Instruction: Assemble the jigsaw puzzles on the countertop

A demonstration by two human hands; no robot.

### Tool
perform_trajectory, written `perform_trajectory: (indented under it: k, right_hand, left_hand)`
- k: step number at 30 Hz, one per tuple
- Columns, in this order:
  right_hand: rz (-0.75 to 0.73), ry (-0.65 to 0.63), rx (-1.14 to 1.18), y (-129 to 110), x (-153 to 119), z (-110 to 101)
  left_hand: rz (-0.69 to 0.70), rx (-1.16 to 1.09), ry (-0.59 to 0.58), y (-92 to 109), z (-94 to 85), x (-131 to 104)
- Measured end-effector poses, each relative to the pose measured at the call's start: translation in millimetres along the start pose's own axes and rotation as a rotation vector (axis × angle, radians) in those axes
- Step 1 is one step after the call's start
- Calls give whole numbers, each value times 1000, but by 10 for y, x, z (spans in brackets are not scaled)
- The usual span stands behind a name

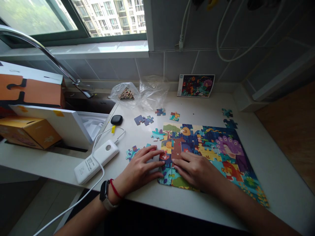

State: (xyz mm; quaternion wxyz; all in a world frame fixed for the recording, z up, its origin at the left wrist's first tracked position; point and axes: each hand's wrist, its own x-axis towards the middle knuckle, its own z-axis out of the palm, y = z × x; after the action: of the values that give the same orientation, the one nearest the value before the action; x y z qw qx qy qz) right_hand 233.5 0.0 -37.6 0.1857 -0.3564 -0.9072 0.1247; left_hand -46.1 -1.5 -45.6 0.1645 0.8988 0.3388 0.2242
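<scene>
Overall, the white, smooth-topped bench (209, 109) fills the middle of the frame, backed by a grey tiled wall (174, 67), with a dark-framed window (36, 14) at upper left. At far left, around a dark metal sink (98, 104) with a curved chrome tap (50, 55): an orange-and-white carton (44, 93), a white upright panel (69, 126) and a yellow-orange cardboard box (27, 131).

Partly assembled, multicoloured animal jigsaw puzzle (209, 152) lies flat on the bench, right of centre; its upper left outline is uneven. Left hand (141, 165), wearing a dark watch and a red cord at the wrist, lies at the puzzle's left edge: fingers spread apart, tips at the border pieces. Right hand (197, 167) rests over the puzzle's lower left portion: fingers bent, tips down on the pieces; cannot tell whether they pinch one.

White rectangular power bank (87, 168) at lower left, with a white cable running across it. Clear crumpled plastic bags (154, 93) at upper centre, one containing a small patterned heap. Printed picture card (197, 86) leans against the wall, right of the bags. Black rounded case (116, 120) left of centre. Smallest: loose cardboard jigsaw pieces (175, 116) above and left of the puzzle, two more near its upper right corner.
</scene>
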Motion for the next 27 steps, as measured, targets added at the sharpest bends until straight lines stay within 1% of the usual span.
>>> perform_trajectory:
  k: [2, 5, 7, 9, 11, 14, 17, 21, 24, 27]
  right_hand:
    - [-7, 24, 14, -9, 8, -12]
    - [-80, 76, 52, -37, 26, -35]
    - [-136, 80, 76, -54, 35, -41]
    - [-156, 55, 87, -56, 34, -32]
    - [-146, 20, 94, -42, 24, -12]
    - [-143, -8, 116, -10, 7, 21]
    - [-139, -9, 123, 4, 2, 36]
    - [-129, -9, 121, -8, 10, 27]
    - [-133, 13, 126, -16, 16, 20]
    - [-140, 35, 123, -15, 17, 25]
  left_hand:
    - [-41, -24, 12, -13, 8, -6]
    - [-81, -52, 17, -30, 16, -14]
    - [-82, -58, 2, -36, 18, -15]
    - [-76, -55, -20, -37, 16, -14]
    - [-64, -52, -31, -32, 10, -10]
    - [-44, -47, -1, -11, -15, -8]
    - [16, -47, 27, 21, -57, -16]
    - [107, -44, -37, 42, -91, -40]
    - [115, 10, -56, 45, -74, -60]
    - [115, 63, -25, 86, -35, -88]
